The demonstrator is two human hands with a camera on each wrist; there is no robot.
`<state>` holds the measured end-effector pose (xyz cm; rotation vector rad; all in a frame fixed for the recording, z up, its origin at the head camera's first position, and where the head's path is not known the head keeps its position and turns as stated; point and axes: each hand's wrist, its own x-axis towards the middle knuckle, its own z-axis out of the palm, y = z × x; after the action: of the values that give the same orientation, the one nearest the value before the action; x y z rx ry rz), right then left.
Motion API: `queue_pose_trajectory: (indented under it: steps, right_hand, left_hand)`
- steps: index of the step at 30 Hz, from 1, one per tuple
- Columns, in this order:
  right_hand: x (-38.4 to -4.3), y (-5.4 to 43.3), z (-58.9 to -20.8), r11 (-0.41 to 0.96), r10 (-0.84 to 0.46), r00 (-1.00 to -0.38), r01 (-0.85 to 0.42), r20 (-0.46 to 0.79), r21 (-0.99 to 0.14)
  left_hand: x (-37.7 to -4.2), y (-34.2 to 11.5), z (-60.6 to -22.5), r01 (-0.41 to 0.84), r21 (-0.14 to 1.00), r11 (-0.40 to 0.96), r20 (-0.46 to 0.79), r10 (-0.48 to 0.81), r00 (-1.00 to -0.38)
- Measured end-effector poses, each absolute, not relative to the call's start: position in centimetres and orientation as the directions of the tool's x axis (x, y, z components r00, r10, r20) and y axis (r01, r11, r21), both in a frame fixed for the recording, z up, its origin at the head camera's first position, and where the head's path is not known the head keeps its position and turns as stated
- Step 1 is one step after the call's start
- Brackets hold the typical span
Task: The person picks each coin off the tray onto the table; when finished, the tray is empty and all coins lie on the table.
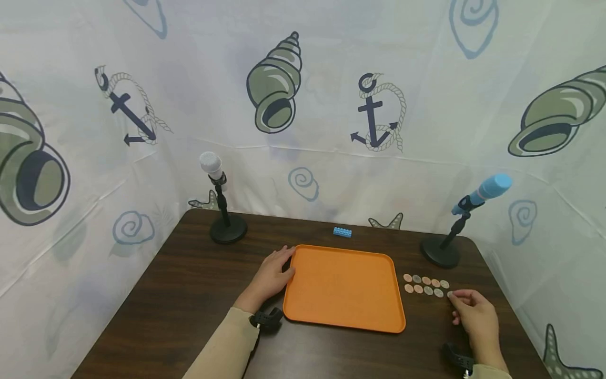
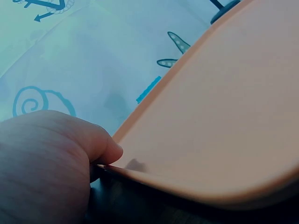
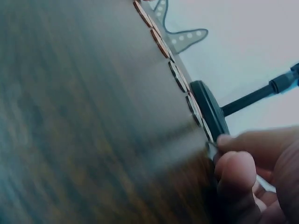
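Observation:
At the left edge of the orange tray (image 1: 343,287), my left hand (image 1: 270,277) rests with its fingers stretched toward the far corner. The thumb (image 2: 110,151) lies on the tray's rim in the left wrist view. To the right of the tray, my right hand (image 1: 478,316) pinches a silvery coin (image 1: 450,295) between thumb and index finger. That coin is at the right end of the nearer of two rows of coins (image 1: 428,290), some coppery, some silver. In the right wrist view, fingertips cover most of the pinched coin (image 3: 211,148).
A blue toy brick (image 1: 342,232) lies behind the tray. A white microphone on a black stand (image 1: 228,228) is at the back left; a blue microphone on another stand (image 1: 440,251) is behind the coins. A patterned cloth (image 1: 326,173) hangs behind the dark wooden table (image 1: 189,284).

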<state>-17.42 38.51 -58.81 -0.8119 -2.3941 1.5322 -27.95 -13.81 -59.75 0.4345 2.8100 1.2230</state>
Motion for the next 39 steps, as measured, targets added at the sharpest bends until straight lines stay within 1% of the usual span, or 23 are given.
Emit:
queue_pose_trajectory:
  steps: [2, 10, 16, 19, 23, 27, 34, 39]
  right_hand:
    - [-17.4, 38.3, -58.9, 0.344, 0.544, -0.830, 0.357, -0.126, -0.868]
    - [-17.1, 37.8, -59.1, 0.349, 0.581, -0.799, 0.415, -0.154, -0.840]
    - [-17.0, 38.2, -58.9, 0.447, 0.565, -0.814, 0.442, -0.138, -0.778]
    - [-16.9, 38.4, -58.9, 0.471, 0.551, -0.822, 0.449, -0.144, -0.759]
    - [-17.1, 38.4, -58.9, 0.449, 0.549, -0.820, 0.451, -0.160, -0.772]
    - [-17.2, 38.0, -59.0, 0.431, 0.550, -0.822, 0.431, -0.148, -0.793]
    - [-17.3, 37.0, -59.8, 0.442, 0.540, -0.826, 0.441, -0.160, -0.781]
    - [-17.9, 36.9, -60.1, 0.438, 0.545, -0.827, 0.420, -0.136, -0.795]
  left_hand:
    - [-27.9, -13.9, -59.9, 0.238, 0.717, 0.655, 0.065, 0.277, -0.959]
    - [-27.5, -14.2, -60.0, 0.256, 0.720, 0.645, 0.077, 0.293, -0.953]
    - [-27.5, -14.1, -60.2, 0.263, 0.730, 0.631, 0.090, 0.293, -0.952]
    - [-27.3, -13.9, -60.3, 0.248, 0.740, 0.626, 0.077, 0.287, -0.955]
    - [-27.3, -13.8, -60.2, 0.237, 0.745, 0.623, 0.071, 0.280, -0.957]
    - [-27.6, -14.0, -60.4, 0.235, 0.748, 0.621, 0.071, 0.277, -0.958]
    - [-27.3, -15.0, -61.4, 0.228, 0.743, 0.630, 0.066, 0.270, -0.961]
    - [-28.0, -15.3, -62.0, 0.226, 0.756, 0.614, 0.072, 0.265, -0.962]
